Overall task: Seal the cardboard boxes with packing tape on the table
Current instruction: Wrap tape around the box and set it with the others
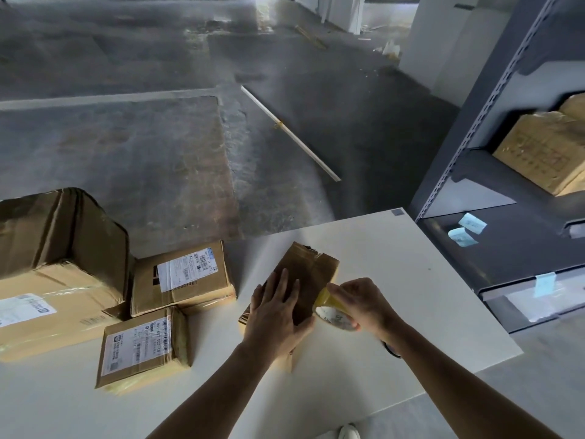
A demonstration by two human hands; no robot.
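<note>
A small brown cardboard box (308, 267) lies on the white table (411, 280) in front of me. My left hand (278, 315) presses flat on the box's near part, fingers spread. My right hand (364, 304) grips a roll of yellowish packing tape (332, 312) at the box's right edge, and a short strip of tape runs from the roll up to the box. The box's near end is hidden under my left hand.
Three other cardboard boxes with labels sit at the table's left: a large one (53, 274), a medium one (182, 277) and a small one (144, 346). A grey metal shelf (493, 147) with boxes stands to the right. A white strip (291, 133) lies on the concrete floor.
</note>
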